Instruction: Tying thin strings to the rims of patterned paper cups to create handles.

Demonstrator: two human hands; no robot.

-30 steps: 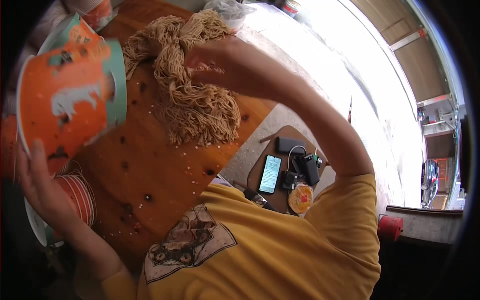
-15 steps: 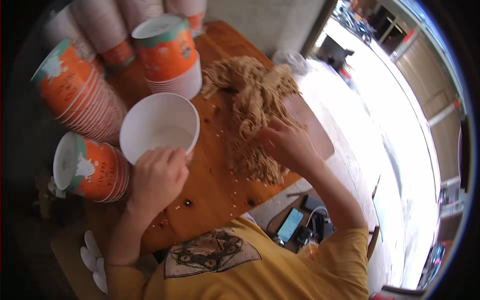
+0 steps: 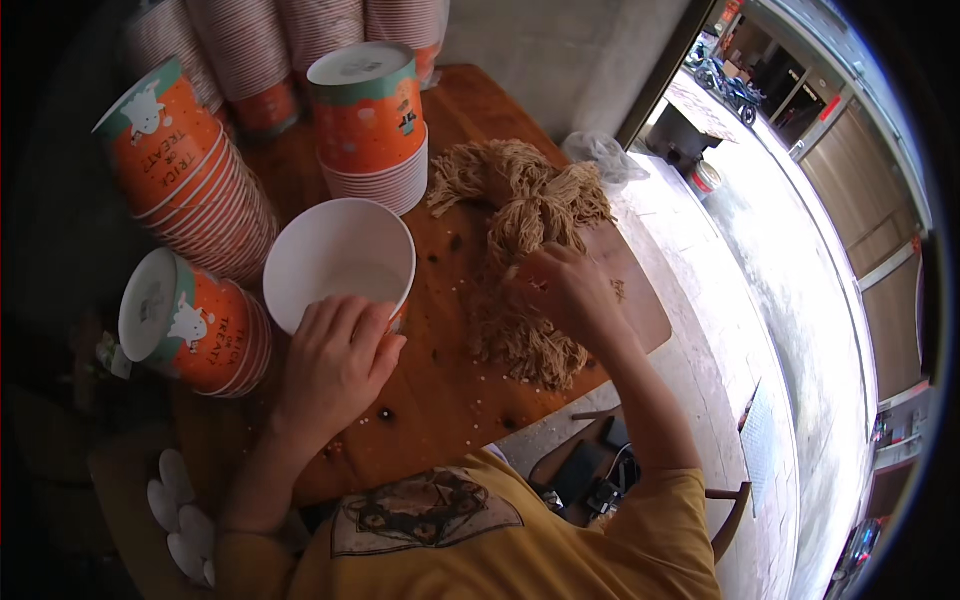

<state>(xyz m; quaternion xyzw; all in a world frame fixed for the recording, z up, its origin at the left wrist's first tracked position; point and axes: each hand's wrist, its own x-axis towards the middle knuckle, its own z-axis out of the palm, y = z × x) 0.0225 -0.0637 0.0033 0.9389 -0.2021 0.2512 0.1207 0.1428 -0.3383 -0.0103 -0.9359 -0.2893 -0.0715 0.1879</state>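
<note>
A white paper tub [image 3: 340,262] stands mouth-up near the table's middle. My left hand [image 3: 340,350] rests at its near rim, fingers hooked over the edge and thumb held out to the right. Right of the tub lies a long heap of tan, crinkled strands [image 3: 525,215], loosely bunched. What they are made of I cannot tell. My right hand [image 3: 562,285] is at the heap's middle with its fingers curled closed into the strands; the fingertips are hidden. Stacks of orange and green printed tubs lean at the left, one stack [image 3: 190,165] upper, another [image 3: 200,325] lower.
An upside-down tub stack [image 3: 372,120] stands behind the white tub. Tall wrapped tub stacks [image 3: 235,60] line the back. The wooden table [image 3: 430,400] has small pale bits scattered on it. A pale board [image 3: 640,290] juts past its right edge. White discs [image 3: 185,520] lie at lower left.
The whole view has shifted, so the tubs and heap sit slightly lower and further right. My left thumb has spread from the fingers. My right hand stays at the strands.
</note>
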